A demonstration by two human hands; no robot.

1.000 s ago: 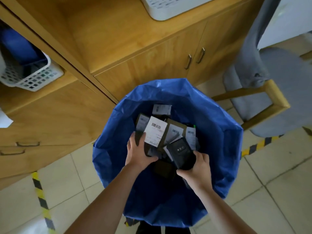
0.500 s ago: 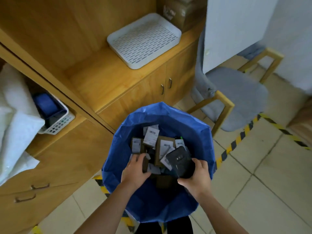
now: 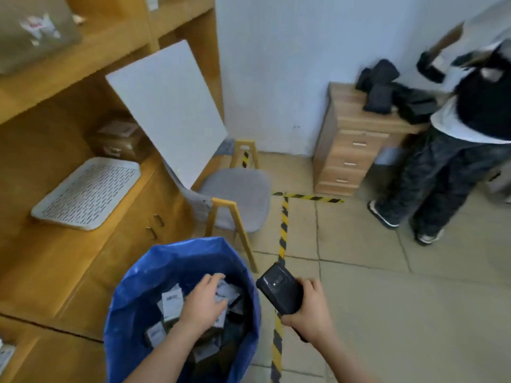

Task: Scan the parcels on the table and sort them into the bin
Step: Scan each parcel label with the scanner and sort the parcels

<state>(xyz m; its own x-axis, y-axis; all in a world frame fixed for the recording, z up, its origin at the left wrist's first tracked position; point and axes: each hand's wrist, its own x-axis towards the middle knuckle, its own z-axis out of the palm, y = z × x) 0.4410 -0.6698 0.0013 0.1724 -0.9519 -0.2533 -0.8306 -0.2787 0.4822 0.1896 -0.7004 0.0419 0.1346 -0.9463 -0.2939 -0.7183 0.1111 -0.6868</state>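
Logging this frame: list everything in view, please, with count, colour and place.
bin: one, blue, on the floor
parcels: several, white-labelled, inside the bin
scanner: one, black, right of the bin
tray: one, white, on the wooden counter
chair: one, grey seat, behind the bin
board: one, white, leaning by the chair
drawer unit: one, wooden, by the wall
dark packages: several, black, on the drawer unit
other person: one, far right
floor tape: yellow-black, on the tiles
left hand: on the parcels
right hand: grips the scanner
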